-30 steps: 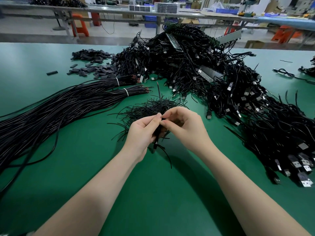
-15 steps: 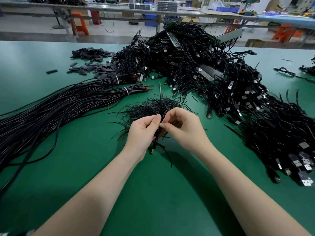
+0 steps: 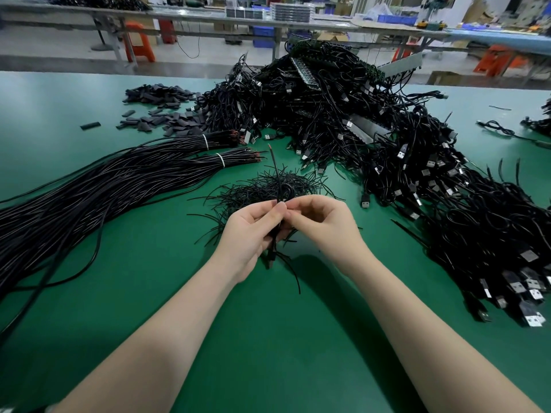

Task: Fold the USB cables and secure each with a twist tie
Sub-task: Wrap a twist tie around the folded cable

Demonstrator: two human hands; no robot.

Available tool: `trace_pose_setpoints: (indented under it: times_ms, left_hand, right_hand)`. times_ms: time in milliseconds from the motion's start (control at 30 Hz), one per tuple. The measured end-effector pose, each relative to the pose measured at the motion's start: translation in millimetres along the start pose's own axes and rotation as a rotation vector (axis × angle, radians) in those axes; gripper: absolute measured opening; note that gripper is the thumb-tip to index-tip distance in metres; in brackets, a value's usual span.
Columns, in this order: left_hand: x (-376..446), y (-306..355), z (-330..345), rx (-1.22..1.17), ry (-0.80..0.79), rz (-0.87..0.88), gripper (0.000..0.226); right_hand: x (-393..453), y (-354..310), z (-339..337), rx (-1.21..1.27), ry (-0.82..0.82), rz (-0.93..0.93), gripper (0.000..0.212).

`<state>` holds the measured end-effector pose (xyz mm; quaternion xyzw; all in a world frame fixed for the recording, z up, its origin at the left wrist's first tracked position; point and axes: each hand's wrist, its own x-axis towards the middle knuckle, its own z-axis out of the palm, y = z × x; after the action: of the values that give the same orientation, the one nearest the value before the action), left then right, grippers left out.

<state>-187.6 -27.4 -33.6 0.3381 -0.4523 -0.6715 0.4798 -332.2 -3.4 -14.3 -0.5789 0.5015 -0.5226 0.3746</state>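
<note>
Black folded USB cable bundle (image 3: 275,234), thin, rubber-sheathed: pinched upright between both grips, above the green mat surface (image 3: 268,338) and just in front of the loose heap of black wire twist ties (image 3: 268,189).

Left hand (image 3: 253,231): fingers curled round the bundle's middle, thumb pressed on the front. Right hand (image 3: 322,219): thumb and forefinger pinching at the bundle's top, against the left thumb tip. What sits between those fingertips: too small to tell apart; judged to be a twist tie being wound round the fold.

Bare-ended cable tail (image 3: 274,165), black with reddish tip: standing straight up out of the grips. Small loop showing just above the fingers. Plug end (image 3: 269,262) hanging below the left palm, with thin black strands trailing down to the mat.

Step in hand, as judged: securing one folded cable, tie wrapped but not visibly closed. Next move calls for a firm hold by the left hand while the right turns the tie ends tight, then release onto finished stock.

Further out: long straight black cables (image 3: 89,198) banded with white ties, lying at left; large tangled mound of black USB cables with silver plugs (image 3: 387,150) behind and to the right; scattered flat dark sleeve pieces (image 3: 161,114) at far left.
</note>
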Motion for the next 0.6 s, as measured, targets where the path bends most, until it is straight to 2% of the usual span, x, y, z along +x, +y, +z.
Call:
trace_pose_setpoints:
  times_ms: [100, 167, 267, 367, 600]
  left_hand:
    - [2.2, -1.0, 0.1, -0.008, 0.027, 0.030, 0.020]
    - [2.6, -1.3, 0.9, -0.010, 0.047, 0.045, 0.012]
    - [2.2, -2.1, 1.6, 0.011, 0.052, 0.049, 0.020]
    - [0.2, -4.4, 2.6, 0.080, -0.026, 0.069, 0.023]
    - [-1.2, -4.7, -0.9, 0.188, -0.170, 0.099, 0.021]
  right_hand:
    - [-0.1, -0.5, -3.1, 0.151, -0.092, 0.045, 0.012]
    - [1.3, 2.1, -2.9, 0.190, -0.060, 0.103, 0.012]
    - [2.5, 6.5, -1.7, 0.189, 0.025, 0.168, 0.005]
    - [0.6, 8.6, -0.9, 0.089, 0.003, 0.160, 0.011]
    - [0.5, 8.2, -5.7, 0.143, -0.022, 0.114, 0.009]
